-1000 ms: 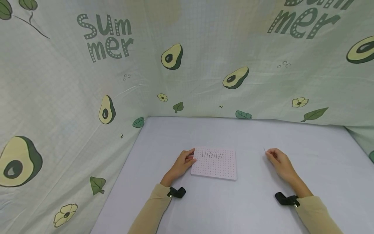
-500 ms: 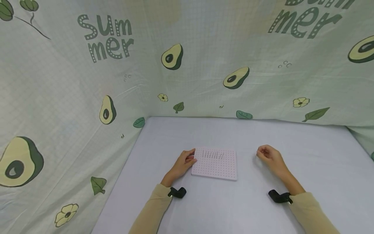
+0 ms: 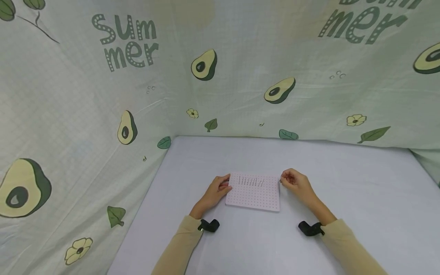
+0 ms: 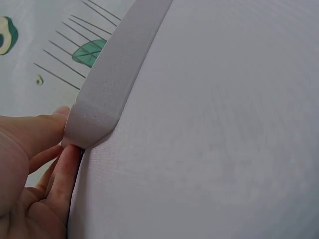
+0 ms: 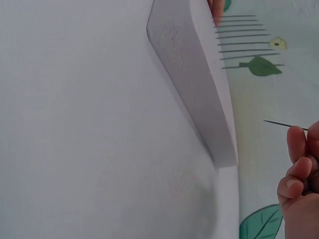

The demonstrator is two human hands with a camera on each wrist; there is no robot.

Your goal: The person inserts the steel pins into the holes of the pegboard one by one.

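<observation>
A pale pink pegboard (image 3: 252, 198) with a grid of small holes lies on the table. My left hand (image 3: 212, 194) grips its left edge, thumb on the upper face and fingers at the side. Several thin needles (image 4: 56, 76) stand in a row near the board's far edge, some leaning. Close by the board's right edge is my right hand (image 3: 298, 186), which pinches one more needle (image 5: 281, 124) between thumb and finger. In the right wrist view this needle points towards the board, apart from the standing row.
A white cloth covers the tabletop (image 3: 361, 183). Behind and to the left hangs a pale green curtain (image 3: 237, 34) printed with avocados and leaves. Black wrist cameras (image 3: 210, 225) sit at both sleeve cuffs.
My right hand has moved left with the needle, from well right of the pegboard to its right edge. The left hand and the pegboard have stayed in place.
</observation>
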